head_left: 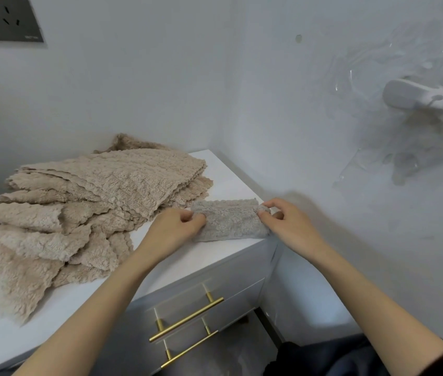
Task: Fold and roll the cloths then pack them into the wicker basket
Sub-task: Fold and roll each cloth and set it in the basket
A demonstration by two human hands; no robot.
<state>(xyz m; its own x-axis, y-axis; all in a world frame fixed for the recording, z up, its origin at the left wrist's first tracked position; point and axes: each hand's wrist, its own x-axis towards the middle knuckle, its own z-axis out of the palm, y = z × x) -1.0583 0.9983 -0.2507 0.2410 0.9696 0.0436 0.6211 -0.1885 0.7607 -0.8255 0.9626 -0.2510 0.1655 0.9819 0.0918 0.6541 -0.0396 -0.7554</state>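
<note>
High on the wall at the far left sits a dark socket plate (4,19). Below it, a loose pile of beige cloths (79,213) covers the left part of a white cabinet (228,177), the layers overlapping untidily and the nearest ones hanging over the front left edge.

Just right of the pile, the left hand (172,229) rests on the cabinet top with its fingers curled in, pinching the left end of a grey cloth (228,222). That cloth lies folded into a narrow band near the cabinet's front right corner, its far edge touching the pile. The right hand (288,221) holds the other end, thumb and forefinger pinching the fabric and the other fingers bent close behind.

Under the hands, two brass drawer handles (187,318) run across the cabinet front.

Further right, a crinkled clear plastic sheet (394,66) covers the wall and a white fixture (426,100).
</note>
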